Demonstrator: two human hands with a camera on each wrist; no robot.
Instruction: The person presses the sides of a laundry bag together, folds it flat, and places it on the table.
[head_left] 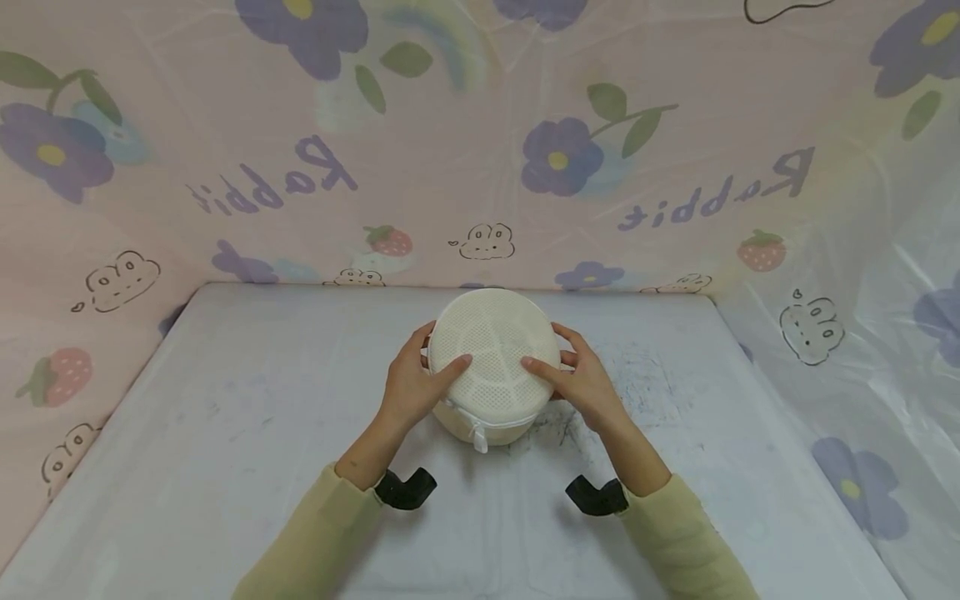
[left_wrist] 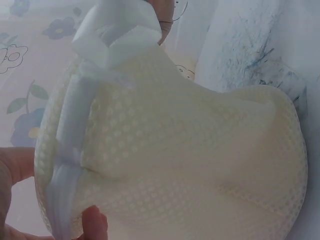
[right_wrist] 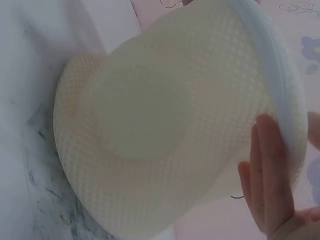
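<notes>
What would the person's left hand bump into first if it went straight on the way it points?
The white mesh bag: the left hand holds its side, squarely in that line. Past it, the flowered backdrop seems to come next, though depth is hard to judge.

The bench (head_left: 187,467) leaves passage at either side, the mesh bag (head_left: 495,350) blocking its middle, patterned sheeting (head_left: 450,183) its back.

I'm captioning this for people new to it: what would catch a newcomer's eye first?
Probably the round cream mesh bag in the middle of the white table, held between the left hand and right hand. Next, likely the pink backdrop behind it, printed with purple flowers and mirrored "Rabbit" lettering.
</notes>
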